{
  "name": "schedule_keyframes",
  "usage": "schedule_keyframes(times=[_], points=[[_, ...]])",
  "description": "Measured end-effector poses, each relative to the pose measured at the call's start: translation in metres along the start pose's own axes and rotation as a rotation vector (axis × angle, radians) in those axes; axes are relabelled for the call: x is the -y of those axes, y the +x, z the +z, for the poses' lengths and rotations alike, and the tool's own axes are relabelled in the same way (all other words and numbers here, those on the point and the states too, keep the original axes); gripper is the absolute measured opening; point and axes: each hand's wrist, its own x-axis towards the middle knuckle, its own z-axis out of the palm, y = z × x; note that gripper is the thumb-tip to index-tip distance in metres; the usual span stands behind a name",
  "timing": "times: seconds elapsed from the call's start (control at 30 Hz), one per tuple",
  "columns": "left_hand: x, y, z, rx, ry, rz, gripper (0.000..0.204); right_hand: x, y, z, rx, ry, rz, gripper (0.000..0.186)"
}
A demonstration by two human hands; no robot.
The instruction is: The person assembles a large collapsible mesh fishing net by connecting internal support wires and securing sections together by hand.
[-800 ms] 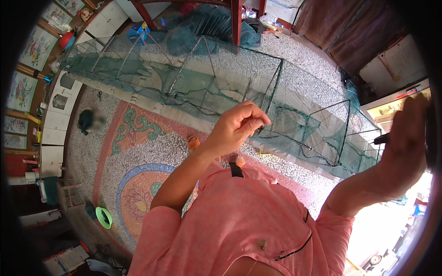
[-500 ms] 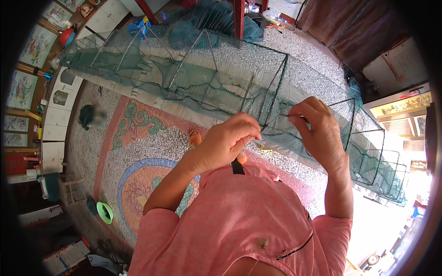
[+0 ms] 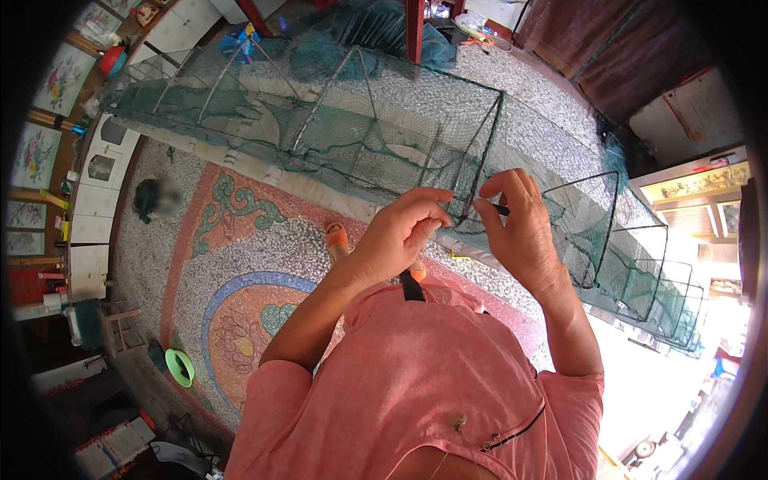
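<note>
A long green mesh net trap [image 3: 400,144], stretched over dark rectangular frames, runs across the view in front of me. My left hand [image 3: 406,230] is at its near edge, by the lower corner of a frame. Its index finger points out, while the thumb and other fingers close in a pinch; what they grip is too small to make out. Just to the right, my right hand [image 3: 518,228] is closed on a small dark slim tool [image 3: 502,210], mostly hidden by the fingers. The two hands are a short gap apart, with mesh behind them.
A red post [image 3: 414,36] rises behind the net, beside a heap of dark green netting [image 3: 352,40]. On the patterned floor at left sits a light green basin [image 3: 181,368]. White cabinets [image 3: 96,200] line the left wall. Orange sandals [image 3: 337,237] show beneath my arms.
My right hand has moved left and slightly down, closer to my left hand. The left index finger has lifted and stretched out toward the right.
</note>
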Motion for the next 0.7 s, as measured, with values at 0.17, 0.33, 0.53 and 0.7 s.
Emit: schedule_keyframes(times=[0.17, 0.33, 0.53, 0.7], points=[[-0.001, 0.000, 0.005, -0.050, -0.037, -0.020, 0.012, 0.014, 0.007, 0.023, -0.087, 0.105, -0.009, 0.011], [0.004, -0.004, 0.006, -0.049, -0.047, 0.027, 0.010, 0.010, 0.014, 0.019, 0.044, -0.218, -0.224, 0.011], [0.015, -0.008, 0.004, -0.033, -0.142, -0.095, 0.010, 0.025, 0.020, 0.029, 0.139, -0.435, -0.118, 0.016], [0.019, -0.007, 0.004, -0.121, 0.185, 0.083, 0.011, 0.051, 0.049, 0.059, -0.122, -0.146, -0.332, 0.013]])
